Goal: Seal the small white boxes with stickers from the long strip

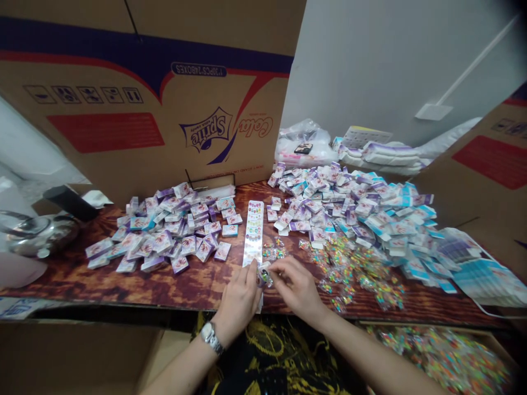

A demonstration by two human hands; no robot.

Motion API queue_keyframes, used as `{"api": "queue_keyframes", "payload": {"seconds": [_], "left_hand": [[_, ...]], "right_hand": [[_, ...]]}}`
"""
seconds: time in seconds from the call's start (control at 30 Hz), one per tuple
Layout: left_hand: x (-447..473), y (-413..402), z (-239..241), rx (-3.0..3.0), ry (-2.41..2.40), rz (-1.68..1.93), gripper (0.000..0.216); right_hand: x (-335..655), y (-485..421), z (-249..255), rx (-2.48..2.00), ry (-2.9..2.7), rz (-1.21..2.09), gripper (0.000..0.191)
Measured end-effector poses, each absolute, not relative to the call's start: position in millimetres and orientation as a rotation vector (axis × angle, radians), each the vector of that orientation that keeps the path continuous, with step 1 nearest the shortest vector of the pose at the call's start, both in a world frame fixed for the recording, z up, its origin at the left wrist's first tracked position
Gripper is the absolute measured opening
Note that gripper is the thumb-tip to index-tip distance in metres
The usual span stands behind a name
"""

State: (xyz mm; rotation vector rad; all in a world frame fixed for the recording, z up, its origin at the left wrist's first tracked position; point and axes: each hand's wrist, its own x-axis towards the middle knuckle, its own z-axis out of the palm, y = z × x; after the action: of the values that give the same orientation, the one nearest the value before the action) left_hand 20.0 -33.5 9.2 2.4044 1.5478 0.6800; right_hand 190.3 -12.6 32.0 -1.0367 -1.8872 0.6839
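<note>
My left hand (240, 296), with a silver watch on its wrist, and my right hand (297, 285) meet at the front edge of a dark wooden table (135, 282). Both pinch one small clear packet of coloured beads (264, 274) between their fingertips. A long strip of round colourful stickers (253, 233) lies just beyond my hands. To the left is a heap of small purple-and-white boxes (168, 230). A bigger heap of similar boxes (349, 206) spreads to the right, with loose clear bead packets (358, 271) in front of it.
A large cardboard carton printed "Sprite" and "Cola" (144, 93) stands behind the table. Another carton (486, 159) leans at right. Flat blue-and-white sheets (486, 269) lie at the right edge. A box of bead packets (444, 356) sits below right, a metal kettle (37, 233) at left.
</note>
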Motion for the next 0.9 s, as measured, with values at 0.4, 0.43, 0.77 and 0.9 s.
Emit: {"api": "queue_keyframes", "payload": {"seconds": [0.4, 0.43, 0.77, 0.9], "left_hand": [[22, -30, 15, 2.352, 1.437, 0.869, 0.057], [21, -30, 16, 2.340, 1.437, 0.880, 0.058], [27, -36, 28, 2.253, 1.331, 0.964, 0.046], [27, -37, 27, 2.317, 1.322, 0.997, 0.041]], "right_hand": [[183, -21, 42, -1.063, -1.995, 0.699, 0.015], [185, -22, 45, -1.052, -2.045, 0.631, 0.016], [194, -8, 60, -1.036, -2.092, 0.708, 0.009], [189, -13, 53, -1.182, -1.888, 0.810, 0.025]]}}
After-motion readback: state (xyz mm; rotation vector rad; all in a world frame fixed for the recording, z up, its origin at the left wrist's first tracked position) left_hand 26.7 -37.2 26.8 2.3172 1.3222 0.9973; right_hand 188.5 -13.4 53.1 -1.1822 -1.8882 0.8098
